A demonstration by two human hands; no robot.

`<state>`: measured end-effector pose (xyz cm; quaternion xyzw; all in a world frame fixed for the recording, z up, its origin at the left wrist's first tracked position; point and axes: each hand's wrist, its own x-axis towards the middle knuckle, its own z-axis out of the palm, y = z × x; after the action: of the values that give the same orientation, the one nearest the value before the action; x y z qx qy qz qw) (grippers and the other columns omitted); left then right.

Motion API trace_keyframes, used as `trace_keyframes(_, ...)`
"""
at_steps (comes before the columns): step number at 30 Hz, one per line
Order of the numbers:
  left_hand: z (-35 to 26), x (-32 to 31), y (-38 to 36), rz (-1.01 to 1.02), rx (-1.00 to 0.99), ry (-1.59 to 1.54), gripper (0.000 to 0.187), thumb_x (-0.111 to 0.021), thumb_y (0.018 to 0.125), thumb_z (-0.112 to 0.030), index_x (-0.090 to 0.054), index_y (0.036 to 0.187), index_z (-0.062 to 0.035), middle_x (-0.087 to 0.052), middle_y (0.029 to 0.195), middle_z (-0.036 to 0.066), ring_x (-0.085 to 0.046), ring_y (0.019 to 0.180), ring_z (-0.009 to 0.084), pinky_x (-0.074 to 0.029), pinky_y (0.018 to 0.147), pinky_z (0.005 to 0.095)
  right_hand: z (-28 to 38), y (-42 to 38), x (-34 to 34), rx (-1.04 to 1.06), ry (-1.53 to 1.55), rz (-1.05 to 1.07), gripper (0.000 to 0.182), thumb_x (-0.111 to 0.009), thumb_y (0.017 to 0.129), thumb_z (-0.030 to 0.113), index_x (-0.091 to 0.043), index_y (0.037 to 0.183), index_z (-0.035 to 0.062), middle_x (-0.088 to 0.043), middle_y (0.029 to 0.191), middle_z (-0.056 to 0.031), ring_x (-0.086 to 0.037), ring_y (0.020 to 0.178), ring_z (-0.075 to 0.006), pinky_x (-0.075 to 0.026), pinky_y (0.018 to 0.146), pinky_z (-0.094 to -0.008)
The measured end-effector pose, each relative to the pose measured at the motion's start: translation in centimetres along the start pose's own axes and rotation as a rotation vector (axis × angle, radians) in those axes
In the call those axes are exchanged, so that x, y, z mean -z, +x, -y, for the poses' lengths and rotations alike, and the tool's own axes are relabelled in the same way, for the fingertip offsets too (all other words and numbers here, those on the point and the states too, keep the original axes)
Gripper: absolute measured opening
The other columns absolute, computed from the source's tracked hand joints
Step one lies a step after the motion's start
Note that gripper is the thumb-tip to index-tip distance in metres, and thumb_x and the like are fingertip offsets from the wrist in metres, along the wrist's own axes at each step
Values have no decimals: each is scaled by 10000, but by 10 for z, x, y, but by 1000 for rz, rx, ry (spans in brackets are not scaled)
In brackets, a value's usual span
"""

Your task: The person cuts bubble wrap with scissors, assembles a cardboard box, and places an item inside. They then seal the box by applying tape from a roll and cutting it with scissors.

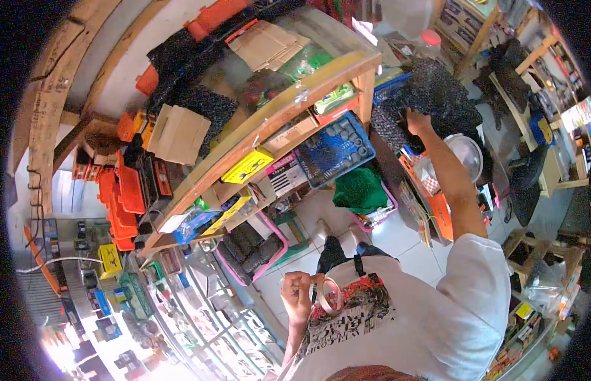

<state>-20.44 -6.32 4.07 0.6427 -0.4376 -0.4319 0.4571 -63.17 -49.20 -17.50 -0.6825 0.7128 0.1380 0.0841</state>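
Left hand (296, 294): fingers closed on the edge of a tape roll (339, 296), before the shirt (435, 305); a slack grip could drop it. Right hand (420, 122) at black bubble wrap (438, 89); finger closure undeterminable. Hard pulling might upset the adjacent round container (468, 157).

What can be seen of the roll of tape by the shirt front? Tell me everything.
The roll of tape is a pale, whitish-tan ring with a smooth, slightly shiny band, apparently plastic tape. It stands on edge at a slant, its open centre showing the printed shirt behind. The left hand grips its left side with the fingers. Whether it touches the shirt, or has a loose end, I cannot tell.
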Motion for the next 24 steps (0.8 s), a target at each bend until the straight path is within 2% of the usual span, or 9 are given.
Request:
trace_keyframes(4,-6,-9,-3,-54,57,-107,135,-565,1027,-116,-526,1019,13,-746,875,169,-734,869,202,-535,795,281,7,7,-5,-59,36,-32,458,-574,897,180,-566,1352,128,-663,1270,-159,-663,1150,-339,-507,896,-557)
trace_keyframes(7,1,-9,-3,-78,46,-112,130,-570,1023,-110,-530,1018,14,-745,874,162,-732,867,196,-530,787,272,4,1,1,-6,-26,-4,318,-582,893,187,-652,1193,110,-692,1190,-148,-682,1108,-337,-511,887,-567)
trace_keyframes(10,0,-8,-3,-87,30,-109,124,-574,1021,-104,-534,1016,13,-745,877,155,-730,863,189,-526,776,264,-2,-2,1,84,-65,-79,256,-573,890,190,-687,1101,104,-706,1133,-143,-697,1063,-340,-538,832,-558)
trace_keyframes(13,-2,-9,-3,-71,50,-110,113,-575,1019,-97,-540,1018,11,-744,883,151,-729,864,185,-524,770,258,-11,0,5,67,17,-43,249,-670,819,80,-713,1061,43,-683,1221,-178,-691,1075,-373,-572,868,-476)
trace_keyframes(16,-5,-10,-3,-39,31,-60,106,-570,1020,-92,-544,1025,10,-744,888,150,-730,872,186,-525,772,257,-20,1,18,95,25,21,378,-701,794,115,-658,1162,42,-655,1266,-215,-681,1100,-378,-561,880,-500)
trace_keyframes(18,-17,-11,-4,-6,0,38,106,-568,1021,-92,-547,1031,12,-742,889,149,-729,882,186,-526,772,257,-23,-10,20,45,3,-87,490,-729,773,146,-598,1235,49,-654,1237,-224,-679,1096,-381,-553,880,-521)
trace_keyframes(22,-17,-11,-12,8,8,-12,119,-570,1022,-102,-539,1014,13,-753,909,164,-729,887,185,-532,761,263,-31,-20,16,-17,-142,-336,675,-770,735,206,-488,1330,59,-654,1148,-209,-682,1052,-377,-537,874,-560)
trace_keyframes(23,-18,-10,-14,7,-7,-11,126,-572,1022,-107,-535,1008,12,-757,916,166,-729,883,181,-533,753,263,-35,-17,6,-24,-148,-598,560,-723,782,193,-523,1288,57,-648,1055,-170,-694,961,-371,-549,844,-538)
trace_keyframes(24,-18,-9,-17,2,-19,-11,132,-574,1022,-112,-532,1003,12,-761,923,167,-729,879,177,-534,744,264,-34,-20,19,-59,-57,-568,505,-713,795,195,-546,1250,52,-654,1026,-162,-697,944,-368,-551,822,-530)
